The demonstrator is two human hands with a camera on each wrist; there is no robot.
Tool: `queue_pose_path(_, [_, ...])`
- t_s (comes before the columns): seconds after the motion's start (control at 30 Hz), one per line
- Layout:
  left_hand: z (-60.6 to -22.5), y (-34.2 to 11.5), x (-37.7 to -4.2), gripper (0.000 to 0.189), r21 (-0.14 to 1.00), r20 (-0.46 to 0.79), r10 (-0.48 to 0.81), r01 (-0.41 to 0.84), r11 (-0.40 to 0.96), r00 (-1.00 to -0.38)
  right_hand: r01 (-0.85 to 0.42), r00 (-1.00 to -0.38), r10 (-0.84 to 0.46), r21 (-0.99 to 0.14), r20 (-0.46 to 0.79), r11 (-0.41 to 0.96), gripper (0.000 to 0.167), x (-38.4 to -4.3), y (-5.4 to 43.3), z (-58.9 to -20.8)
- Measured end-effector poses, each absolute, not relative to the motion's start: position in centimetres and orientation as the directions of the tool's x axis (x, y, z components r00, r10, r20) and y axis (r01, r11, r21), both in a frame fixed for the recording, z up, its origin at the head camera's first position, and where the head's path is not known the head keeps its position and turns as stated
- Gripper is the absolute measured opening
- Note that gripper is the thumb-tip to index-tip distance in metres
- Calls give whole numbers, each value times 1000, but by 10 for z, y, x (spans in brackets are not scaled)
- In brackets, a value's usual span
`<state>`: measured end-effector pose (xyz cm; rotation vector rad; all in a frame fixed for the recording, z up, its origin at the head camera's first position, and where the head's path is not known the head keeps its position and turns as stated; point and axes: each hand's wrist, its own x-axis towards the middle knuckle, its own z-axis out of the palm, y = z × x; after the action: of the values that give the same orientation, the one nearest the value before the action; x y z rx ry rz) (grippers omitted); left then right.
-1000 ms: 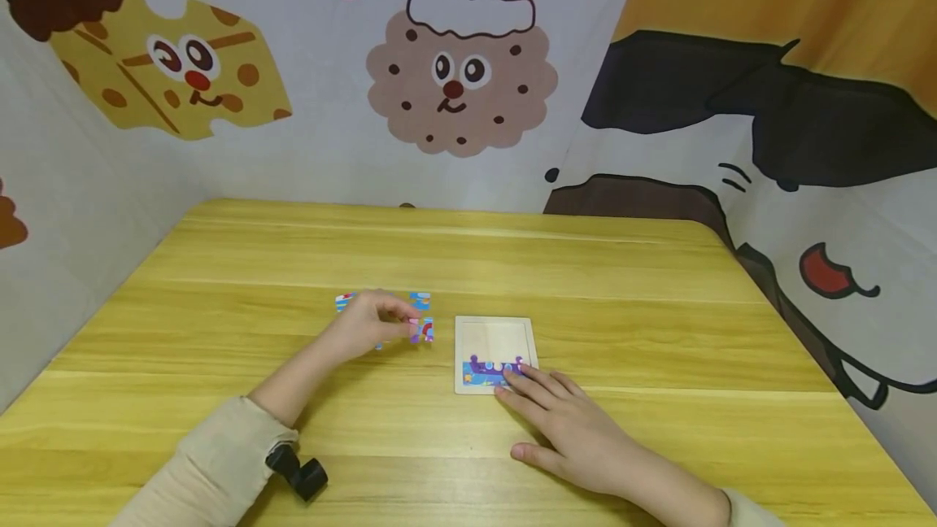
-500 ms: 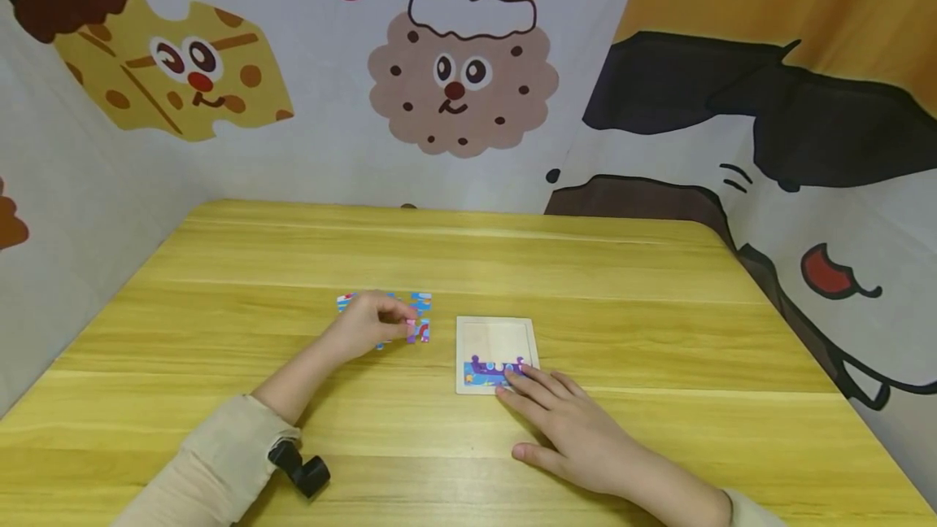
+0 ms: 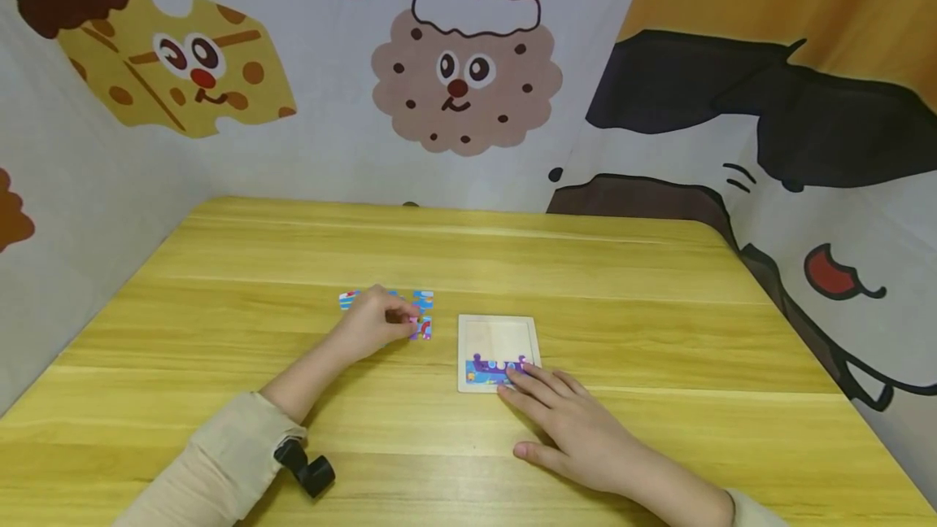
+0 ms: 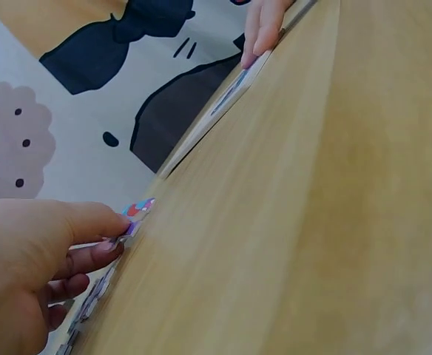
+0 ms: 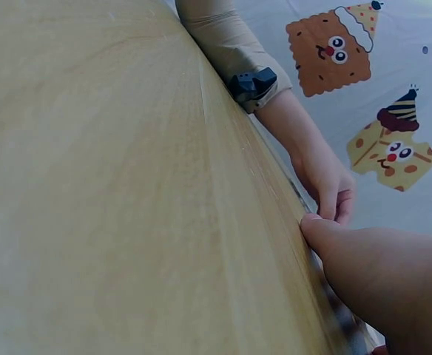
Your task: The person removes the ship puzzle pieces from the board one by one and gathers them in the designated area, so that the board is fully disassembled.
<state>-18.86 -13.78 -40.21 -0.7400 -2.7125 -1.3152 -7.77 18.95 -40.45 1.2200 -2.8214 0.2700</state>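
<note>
The wooden frame (image 3: 463, 352) lies flat on the table (image 3: 659, 291), and I give every place from it. Farthest to the left of the frame, and nearer to the person, is a beige sleeve (image 3: 220, 450) with a black device (image 3: 307, 468) at its cuff. Next, left of the frame and reaching slightly beyond its far edge, there are loose puzzle pieces (image 3: 422, 298), partly hidden by the left hand (image 3: 373, 320). This hand pinches one colourful piece (image 4: 137, 211) between thumb and forefinger, its other fingers bent; whether the piece is raised from the table, I cannot tell. Inside the frame, along its near side, sits a row of joined blue and purple pieces (image 3: 483, 372). At the frame's near right corner, the right hand (image 3: 567, 429) is spread, fingers extended, gripping nothing; its fingertips rest on the frame and the row, its thumb apart from both.
</note>
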Motion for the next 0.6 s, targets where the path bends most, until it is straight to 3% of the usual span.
queue_pose_path(0.6, [-398,-136,-185,12,679,231,404,444,585,-885,-725,-688,-717,-146,114,673,65,-77,189,-405])
